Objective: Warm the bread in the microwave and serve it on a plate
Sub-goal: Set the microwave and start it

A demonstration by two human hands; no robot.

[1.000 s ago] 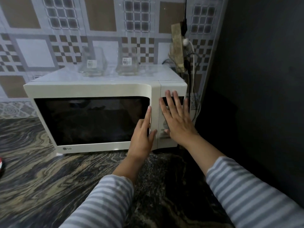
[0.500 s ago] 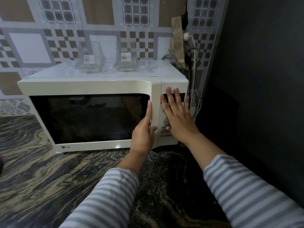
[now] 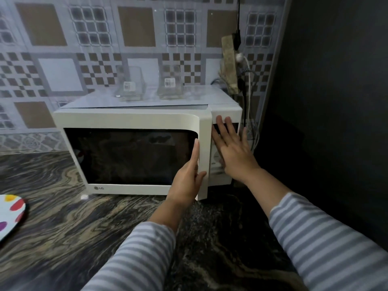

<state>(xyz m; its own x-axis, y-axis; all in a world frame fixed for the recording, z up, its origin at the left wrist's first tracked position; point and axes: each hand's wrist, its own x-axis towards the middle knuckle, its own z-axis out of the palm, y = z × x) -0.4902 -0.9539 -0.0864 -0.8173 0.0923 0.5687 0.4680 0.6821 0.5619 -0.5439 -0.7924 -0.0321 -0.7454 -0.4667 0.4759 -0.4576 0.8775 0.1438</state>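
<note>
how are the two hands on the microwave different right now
The left hand grips the door's right edge, thumb wrapped round it; the right hand lies flat with spread fingers on the control panel. The left sits lower, the right higher. Both touch the white microwave and wear striped sleeves.

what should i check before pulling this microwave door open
1. Left hand on the right edge of the microwave door, thumb hooked round it: ok.
2. Right hand flat on the control panel, bracing the oven: ok.
3. Door already slightly ajar at its lower right corner: ok.
4. Countertop in front of the door's swing free of objects: ok; the spotted plate lies off to the left.
5. Two glass containers on top standing back from the front edge: ok.
6. Bread inside: cannot tell, the window is dark.
</note>
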